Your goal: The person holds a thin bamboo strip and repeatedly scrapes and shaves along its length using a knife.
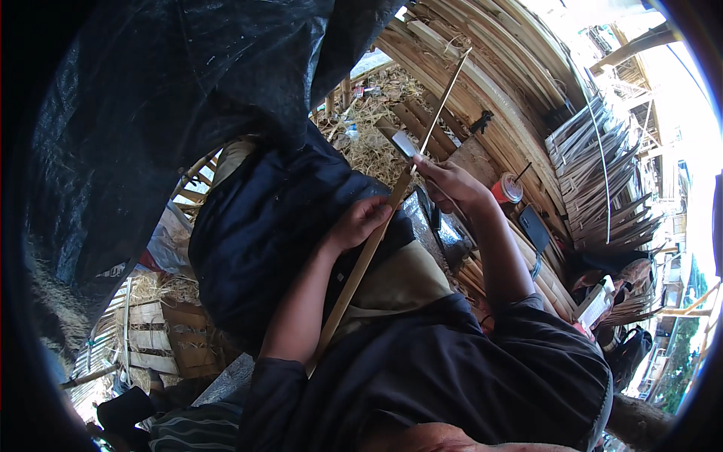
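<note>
In the head view, the bamboo strip (pixel 354 279) runs from beside the person's right-hand-most lap folds up between the two hands, and it serves here as the landmark. Below the metal-bladed knife (pixel 404 145) the strip is broad and looks whole; beyond the blade a much thinner length (pixel 446 98) reaches on in line with it. I judge the splitting or paring to be partway: the far end seems worked down, while the broad part toward the body seems left uncut. Whether the blade is inside the fibre or only against it cannot be told.

The left hand (pixel 365 220) is closed in a pinch on the strip's broad part, thumb and fingers around its edge. The right hand (pixel 450 185) lies just right of the strip's upper part, fingers curled around what appears to be the knife's handle, itself hidden; the blade projects past the fingertips, beside the strip.

Left of the strip, dark cloth (pixel 256 218) covers the lap. Beyond its upper part lie pale shavings (pixel 367 139). To its right are a red cup (pixel 508 188) with a straw and a dark smartphone (pixel 533 228).
</note>
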